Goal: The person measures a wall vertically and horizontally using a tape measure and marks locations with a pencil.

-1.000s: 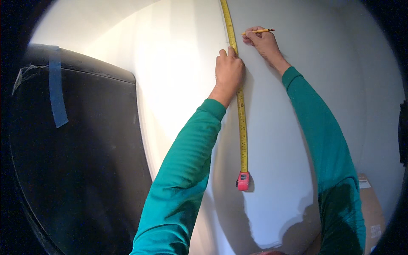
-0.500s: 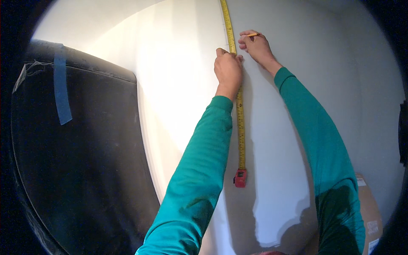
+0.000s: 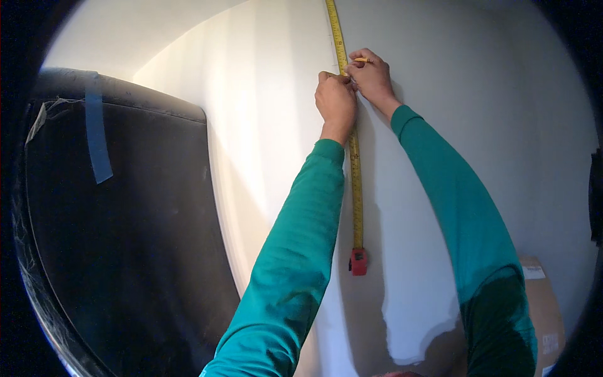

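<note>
My left hand (image 3: 336, 100) pins the tape measure (image 3: 355, 188) to the wall (image 3: 264, 125); my right hand (image 3: 372, 76) pinches a pencil (image 3: 360, 60). I judge slack pressure could shift the tape, misplacing the mark.

1. Your right hand (image 3: 372, 76) has come in leftward toward the yellow tape measure (image 3: 356, 182). A second ago it was off to the right of the tape; now its fingers sit on the tape's right edge.
2. The pencil (image 3: 359, 60) has swung with it. Earlier its tip stuck out to the right, away from the tape; now only a short yellow bit shows between your fingers, right at the tape.
3. Your left hand (image 3: 337, 100), pressing the tape, now touches your right hand where before a gap lay between them.
</note>
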